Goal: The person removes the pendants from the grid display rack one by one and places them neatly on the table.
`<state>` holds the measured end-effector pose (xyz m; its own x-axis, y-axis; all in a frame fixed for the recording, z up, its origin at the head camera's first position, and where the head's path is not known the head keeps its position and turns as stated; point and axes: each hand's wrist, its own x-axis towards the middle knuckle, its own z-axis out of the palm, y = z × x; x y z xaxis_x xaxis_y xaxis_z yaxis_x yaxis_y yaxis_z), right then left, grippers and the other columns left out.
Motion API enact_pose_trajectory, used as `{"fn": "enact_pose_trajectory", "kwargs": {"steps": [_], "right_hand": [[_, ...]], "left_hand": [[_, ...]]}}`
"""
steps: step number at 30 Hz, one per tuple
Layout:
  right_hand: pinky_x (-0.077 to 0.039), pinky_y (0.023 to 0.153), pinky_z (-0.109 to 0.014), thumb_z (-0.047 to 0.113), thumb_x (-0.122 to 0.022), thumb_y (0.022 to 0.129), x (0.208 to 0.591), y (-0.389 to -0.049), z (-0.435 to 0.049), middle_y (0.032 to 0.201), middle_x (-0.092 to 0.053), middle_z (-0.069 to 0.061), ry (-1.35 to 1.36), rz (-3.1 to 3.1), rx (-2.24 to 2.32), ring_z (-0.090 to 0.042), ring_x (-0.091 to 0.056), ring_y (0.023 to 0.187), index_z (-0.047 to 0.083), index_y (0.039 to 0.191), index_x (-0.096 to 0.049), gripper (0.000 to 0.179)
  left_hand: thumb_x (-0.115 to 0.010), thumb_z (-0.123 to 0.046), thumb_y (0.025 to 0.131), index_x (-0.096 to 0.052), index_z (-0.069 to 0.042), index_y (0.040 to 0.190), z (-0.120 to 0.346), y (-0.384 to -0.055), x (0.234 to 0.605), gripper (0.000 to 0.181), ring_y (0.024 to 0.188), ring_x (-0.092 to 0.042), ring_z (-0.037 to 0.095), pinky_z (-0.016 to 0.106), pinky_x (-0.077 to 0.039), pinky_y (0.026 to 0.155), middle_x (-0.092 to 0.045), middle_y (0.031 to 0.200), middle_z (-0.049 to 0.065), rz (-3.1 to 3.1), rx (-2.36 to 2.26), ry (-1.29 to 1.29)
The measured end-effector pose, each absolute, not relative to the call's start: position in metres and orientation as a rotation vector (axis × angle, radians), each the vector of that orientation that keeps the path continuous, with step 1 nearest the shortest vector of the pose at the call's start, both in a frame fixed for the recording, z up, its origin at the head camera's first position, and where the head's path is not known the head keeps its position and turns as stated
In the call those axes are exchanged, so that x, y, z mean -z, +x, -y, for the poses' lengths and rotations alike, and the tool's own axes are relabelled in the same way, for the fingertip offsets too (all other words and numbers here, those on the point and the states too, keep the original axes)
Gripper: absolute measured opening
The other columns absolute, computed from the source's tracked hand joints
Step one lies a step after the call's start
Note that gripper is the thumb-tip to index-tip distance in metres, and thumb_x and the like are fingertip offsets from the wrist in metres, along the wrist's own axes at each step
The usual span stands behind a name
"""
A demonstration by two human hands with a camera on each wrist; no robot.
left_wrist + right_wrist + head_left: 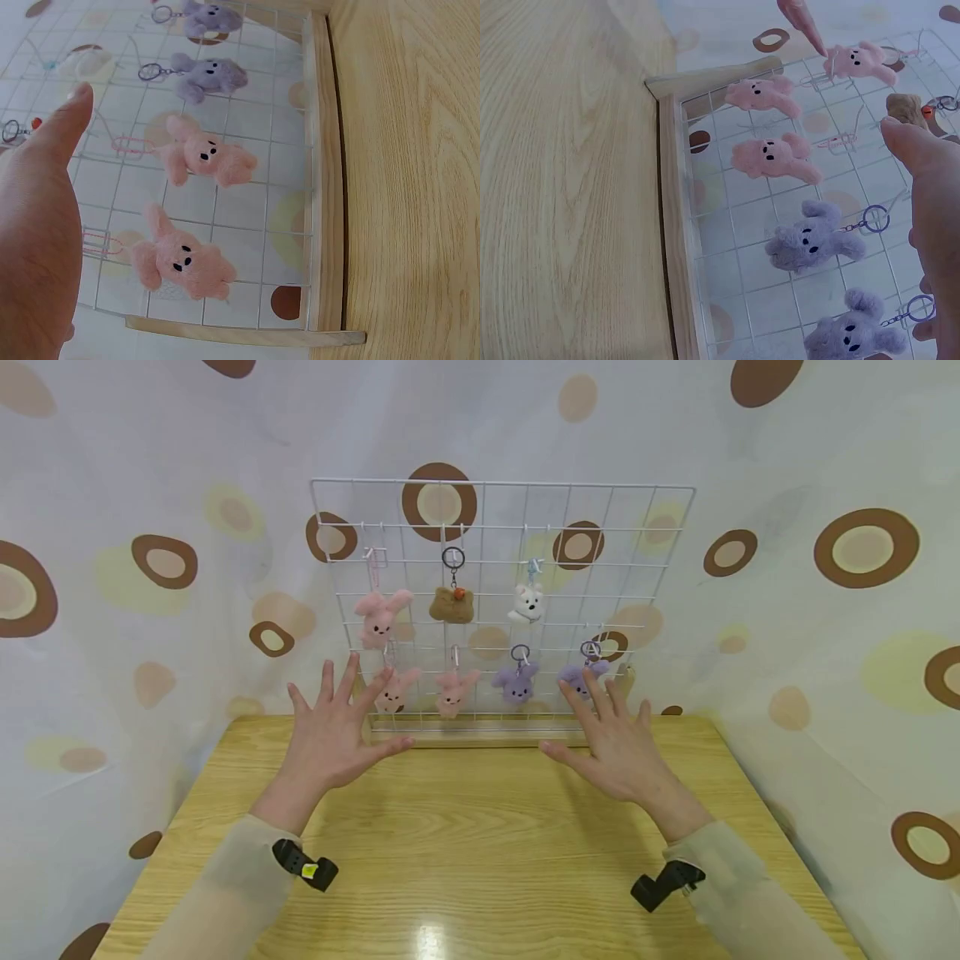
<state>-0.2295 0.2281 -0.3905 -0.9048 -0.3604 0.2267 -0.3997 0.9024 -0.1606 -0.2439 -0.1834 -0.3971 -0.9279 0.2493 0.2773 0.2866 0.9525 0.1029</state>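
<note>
My left hand (327,739) is held in front of the rack's lower left with its fingers spread, holding nothing. Opposite it, my right hand (621,752) is spread the same way, its fingertips overlapping a purple bunny keychain (576,677) in the head view. Another purple bunny keychain (810,244) hangs beside that one. Two pink bunny keychains (206,154) fill the left of the lower row. Above them hang a larger pink bunny (380,620), a brown bear-head keychain (452,606) with a red-orange ball, and a white dog keychain (527,603).
A white wire grid rack (480,484) stands in a wooden base (480,739) near the back of the wooden table (465,827). Behind and at both sides hangs a pale curtain (795,460) patterned with brown ovals. Black cameras (306,864) are strapped to both wrists.
</note>
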Motion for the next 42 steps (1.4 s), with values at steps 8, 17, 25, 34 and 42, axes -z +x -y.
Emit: {"fn": "enact_pose_trajectory", "kwargs": {"steps": [8,17,25,34,42], "right_hand": [[-0.009,0.107,-0.089,0.072,-0.05,0.101,0.379,-0.234,-0.227,0.177,-0.006,-0.012,0.616,2.858,-0.374,-0.049,-0.015,0.157,0.021,0.171,-0.021,0.091],[-0.021,0.109,-0.083,0.064,-0.049,0.105,0.368,-0.235,-0.225,0.175,-0.014,-0.017,0.678,2.819,-0.505,-0.048,-0.022,0.155,0.017,0.171,-0.021,0.085],[-0.028,0.111,-0.078,0.06,-0.05,0.107,0.363,-0.238,-0.224,0.173,-0.019,-0.019,0.701,2.796,-0.596,-0.05,-0.027,0.153,0.015,0.17,-0.022,0.083],[-0.026,0.118,-0.071,0.054,-0.055,0.107,0.353,-0.244,-0.224,0.169,-0.028,-0.024,0.728,2.741,-0.668,-0.049,-0.03,0.152,0.008,0.167,-0.028,0.08],[-0.024,0.118,-0.072,0.056,-0.054,0.107,0.346,-0.246,-0.225,0.17,-0.026,-0.022,0.701,2.778,-0.769,-0.047,-0.026,0.154,0.011,0.169,-0.025,0.081]], "left_hand": [[-0.045,-0.098,0.08,-0.02,-0.035,0.171,0.185,-0.247,0.398,0.113,0.157,-0.012,0.051,0.088,0.002,0.109,-0.01,0.176,0.015,2.826,0.22,-0.38],[-0.046,-0.097,0.082,-0.016,-0.035,0.171,0.189,-0.248,0.397,0.113,0.156,-0.02,0.049,0.087,-0.003,0.11,-0.015,0.176,0.014,2.816,0.244,-0.346],[-0.048,-0.094,0.084,-0.012,-0.033,0.172,0.192,-0.251,0.397,0.112,0.153,-0.03,0.048,0.086,-0.008,0.111,-0.02,0.174,0.016,2.818,0.296,-0.324],[-0.055,-0.084,0.09,-0.015,-0.028,0.172,0.195,-0.257,0.4,0.107,0.147,-0.042,0.045,0.085,-0.015,0.111,-0.03,0.17,0.02,2.817,0.427,-0.28],[-0.059,-0.076,0.094,-0.021,-0.02,0.171,0.197,-0.262,0.405,0.103,0.144,-0.044,0.047,0.083,-0.019,0.111,-0.035,0.166,0.022,2.797,0.498,-0.234]]}}
